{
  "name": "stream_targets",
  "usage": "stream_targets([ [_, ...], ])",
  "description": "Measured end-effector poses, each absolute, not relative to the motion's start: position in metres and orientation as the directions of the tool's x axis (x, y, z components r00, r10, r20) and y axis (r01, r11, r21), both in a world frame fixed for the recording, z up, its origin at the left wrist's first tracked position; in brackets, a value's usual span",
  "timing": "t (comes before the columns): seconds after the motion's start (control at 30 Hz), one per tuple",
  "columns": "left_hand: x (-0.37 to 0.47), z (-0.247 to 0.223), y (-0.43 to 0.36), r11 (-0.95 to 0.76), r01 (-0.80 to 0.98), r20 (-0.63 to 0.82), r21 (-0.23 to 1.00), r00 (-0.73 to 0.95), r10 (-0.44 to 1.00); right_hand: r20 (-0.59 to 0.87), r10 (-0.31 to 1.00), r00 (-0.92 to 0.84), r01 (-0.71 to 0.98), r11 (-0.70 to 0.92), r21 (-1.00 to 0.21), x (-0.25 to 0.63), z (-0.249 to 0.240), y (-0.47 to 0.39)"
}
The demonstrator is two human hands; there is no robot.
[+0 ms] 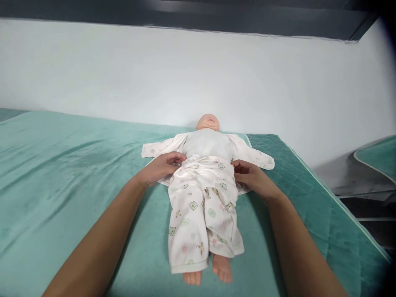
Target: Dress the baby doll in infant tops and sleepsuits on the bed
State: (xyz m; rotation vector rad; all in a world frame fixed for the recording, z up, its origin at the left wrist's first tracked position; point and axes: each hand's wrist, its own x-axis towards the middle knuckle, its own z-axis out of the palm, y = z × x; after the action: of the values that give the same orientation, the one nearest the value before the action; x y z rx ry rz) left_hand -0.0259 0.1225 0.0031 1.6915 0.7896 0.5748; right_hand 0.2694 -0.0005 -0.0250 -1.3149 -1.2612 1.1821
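Observation:
A baby doll (208, 123) lies on its back, head toward the wall and feet toward me. White patterned baby trousers (189, 206) cover its legs up to the waist, with the bare feet showing below the hems. A white long-sleeved top (253, 156) lies spread open under the doll, its sleeves out to both sides, and the pale torso shows. My left hand (163, 167) is closed on the waistband at the doll's hip on the left. At the opposite hip, my right hand (250, 175) grips the waistband with curled fingers; its fingertips are partly hidden.
A green quilted cover (77, 198) lies under the doll, wrinkled on the left. Its piped edge drops away at the right. Behind stands a white wall (123, 74), with a dark beam (185, 14) across the top. Another green padded piece (379, 154) is at the far right.

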Motion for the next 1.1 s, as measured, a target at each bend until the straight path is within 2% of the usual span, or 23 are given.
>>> stream_targets([
  [0.13,-0.024,0.002,0.121,-0.224,0.206,0.043,0.953,0.639,0.768,-0.024,1.000,0.000,0.124,-0.024,-0.992,0.270,-0.028,0.000],
  [0.27,-0.019,-0.002,0.119,-0.221,0.219,0.053,0.950,0.587,0.808,-0.038,0.999,0.014,0.157,-0.039,-0.987,0.269,-0.029,0.001],
  [0.37,-0.011,-0.008,0.115,-0.202,0.281,0.047,0.938,0.475,0.879,-0.043,0.998,0.055,0.164,-0.051,-0.985,0.266,-0.032,0.004],
  [0.47,-0.003,-0.014,0.113,-0.238,0.324,0.127,0.916,0.328,0.936,-0.046,0.987,0.152,0.149,-0.069,-0.986,0.264,-0.039,0.010],
  [0.57,0.001,-0.019,0.116,-0.265,0.303,0.205,0.915,0.216,0.955,-0.052,0.961,0.273,0.143,-0.094,-0.985,0.262,-0.046,0.016],
  [0.63,0.000,-0.022,0.121,-0.202,0.240,0.165,0.949,0.164,0.972,-0.053,0.945,0.323,0.165,-0.111,-0.980,0.261,-0.048,0.019],
  [0.73,-0.001,-0.022,0.125,-0.036,0.135,0.006,0.990,0.221,0.975,-0.038,0.929,0.369,0.244,-0.137,-0.960,0.259,-0.048,0.020],
  [0.83,-0.001,-0.019,0.124,0.071,0.138,-0.113,0.988,0.329,0.938,-0.018,0.933,0.359,0.262,-0.119,-0.958,0.256,-0.045,0.019],
  [0.93,-0.004,-0.014,0.121,0.139,0.131,-0.181,0.982,0.399,0.899,-0.047,0.960,0.275,0.155,-0.093,-0.983,0.254,-0.040,0.017],
  [1.1,-0.012,-0.010,0.120,0.257,-0.014,-0.209,0.966,0.542,0.814,-0.037,0.975,0.218,-0.004,-0.037,-0.999,0.252,-0.033,0.012],
])
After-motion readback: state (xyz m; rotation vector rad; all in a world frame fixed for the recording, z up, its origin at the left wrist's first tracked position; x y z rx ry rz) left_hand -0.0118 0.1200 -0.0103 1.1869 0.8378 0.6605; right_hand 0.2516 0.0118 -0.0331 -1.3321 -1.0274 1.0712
